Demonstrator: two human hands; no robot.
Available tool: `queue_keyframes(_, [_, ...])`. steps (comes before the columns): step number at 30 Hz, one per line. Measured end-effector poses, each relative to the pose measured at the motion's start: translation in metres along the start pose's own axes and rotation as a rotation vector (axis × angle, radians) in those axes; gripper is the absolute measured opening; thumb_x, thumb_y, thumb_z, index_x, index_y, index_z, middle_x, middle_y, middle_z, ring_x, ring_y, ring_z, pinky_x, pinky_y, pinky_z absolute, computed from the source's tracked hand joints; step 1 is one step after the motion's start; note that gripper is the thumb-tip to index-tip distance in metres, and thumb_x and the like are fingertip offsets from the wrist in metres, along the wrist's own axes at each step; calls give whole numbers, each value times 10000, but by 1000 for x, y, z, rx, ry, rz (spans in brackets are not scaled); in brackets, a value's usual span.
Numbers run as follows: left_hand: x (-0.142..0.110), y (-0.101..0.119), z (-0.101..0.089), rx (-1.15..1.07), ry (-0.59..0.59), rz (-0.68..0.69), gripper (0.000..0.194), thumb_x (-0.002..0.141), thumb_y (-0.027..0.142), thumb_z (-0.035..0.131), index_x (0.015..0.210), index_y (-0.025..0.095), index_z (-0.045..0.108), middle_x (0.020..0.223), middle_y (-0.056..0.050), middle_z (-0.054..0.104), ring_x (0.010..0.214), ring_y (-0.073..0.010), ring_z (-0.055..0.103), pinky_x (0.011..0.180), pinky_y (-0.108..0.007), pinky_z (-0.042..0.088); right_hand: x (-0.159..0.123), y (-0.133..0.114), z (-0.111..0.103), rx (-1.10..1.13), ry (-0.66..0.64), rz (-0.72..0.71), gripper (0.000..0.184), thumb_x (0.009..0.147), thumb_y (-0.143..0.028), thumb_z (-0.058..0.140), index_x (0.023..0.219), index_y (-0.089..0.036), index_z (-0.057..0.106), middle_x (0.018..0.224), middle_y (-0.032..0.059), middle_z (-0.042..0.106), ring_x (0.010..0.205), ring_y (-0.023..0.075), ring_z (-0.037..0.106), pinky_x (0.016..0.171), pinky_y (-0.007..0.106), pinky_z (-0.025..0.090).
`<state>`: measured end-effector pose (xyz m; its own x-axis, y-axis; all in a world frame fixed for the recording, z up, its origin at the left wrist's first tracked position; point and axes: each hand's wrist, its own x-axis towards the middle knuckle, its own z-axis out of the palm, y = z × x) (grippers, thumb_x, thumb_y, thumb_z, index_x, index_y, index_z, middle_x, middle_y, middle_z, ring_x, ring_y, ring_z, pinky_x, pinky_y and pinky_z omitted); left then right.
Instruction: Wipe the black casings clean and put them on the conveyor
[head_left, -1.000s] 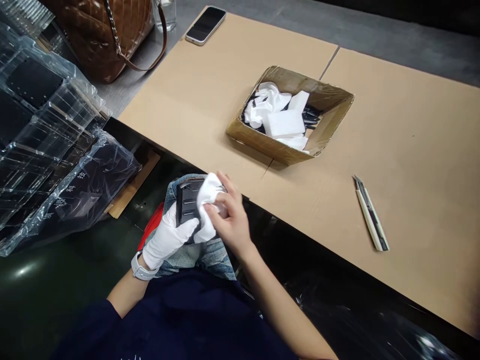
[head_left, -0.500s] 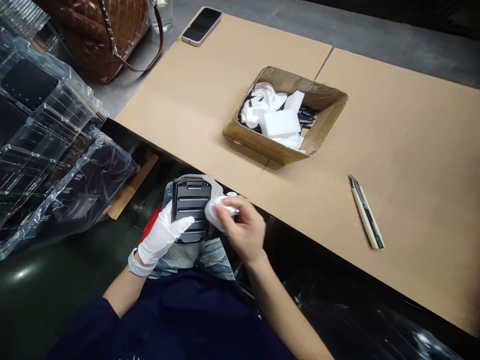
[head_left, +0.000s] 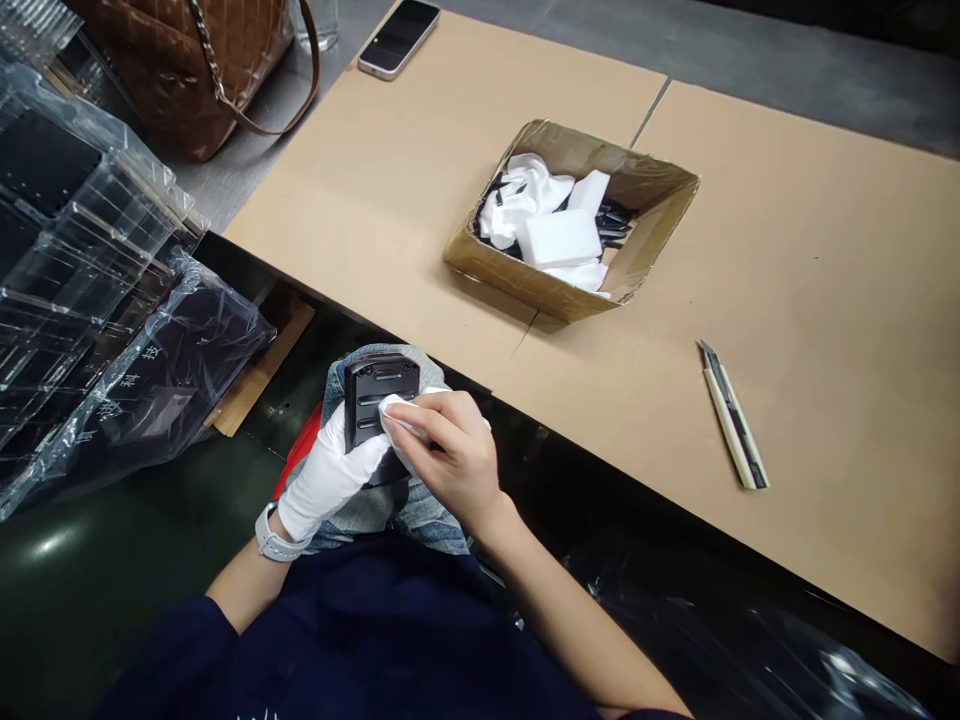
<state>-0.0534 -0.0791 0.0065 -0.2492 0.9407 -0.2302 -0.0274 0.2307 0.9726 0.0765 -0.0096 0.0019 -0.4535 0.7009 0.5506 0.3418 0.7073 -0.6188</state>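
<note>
Head view. The tabletop (head_left: 600,400), faced with tan sheets meeting at a dark seam, slants across the frame; grey metal (head_left: 757,70) shows beyond its far edge. A box (head_left: 517,285) near the middle holds white scraps (head_left: 559,238) and black pieces. To its right lies a knife (head_left: 735,420), blade tip pointing away from the person; at the far left corner lies a phone (head_left: 397,40). Upper left: a brown bag (head_left: 150,70) with a glass (head_left: 325,25) just beside it. Left: black parts under clear plastic (head_left: 217,340), above a dark, glossy floor (head_left: 135,540). The case (head_left: 382,378), black and ribbed, is above the lap, off the tabletop's near edge. The gloved left hand (head_left: 330,480) is clamped on its side; the bare right hand (head_left: 454,445) pinches a white cloth (head_left: 388,408) against its face
</note>
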Motion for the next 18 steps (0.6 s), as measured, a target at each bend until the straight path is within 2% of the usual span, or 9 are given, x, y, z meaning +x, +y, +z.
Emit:
queue_keyframes(4, [-1, 0, 0, 14, 8, 5, 370, 803, 257, 606, 1168, 201, 591, 1247, -73, 646, 1125, -198, 620, 1014, -351, 479, -2, 3, 5, 39, 21, 38, 99, 816, -155, 650, 883, -228, 654, 698, 14, 615, 641, 145, 558, 578, 292, 459])
queue_keyframes(12, [-4, -3, 0, -37, 0, 8, 397, 800, 237, 615, 1194, 207, 574, 1197, -58, 676, 1060, -197, 654, 967, -350, 518, -14, 26, -7, -56, 26, 119, 81, 809, -163, 650, 855, -229, 654, 726, 24, 629, 694, 169, 587, 619, 315, 484])
queue_keyframes(15, [-4, 3, 3, -37, -22, 21, 393, 808, 243, 597, 1198, 204, 569, 1215, -71, 663, 1081, -202, 643, 979, -359, 509, -17, 24, -4, 25, 88, 179, 91, 813, -152, 637, 858, -231, 647, 757, 29, 621, 717, 171, 594, 632, 316, 505])
queue_keyframes(18, [-3, 10, 5, 30, -34, 55, 399, 816, 259, 577, 1212, 205, 567, 1215, -86, 657, 1101, -211, 630, 1002, -375, 489, -15, 13, -2, 175, 107, 110, 127, 821, -137, 612, 895, -236, 639, 792, 34, 622, 730, 168, 606, 629, 311, 515])
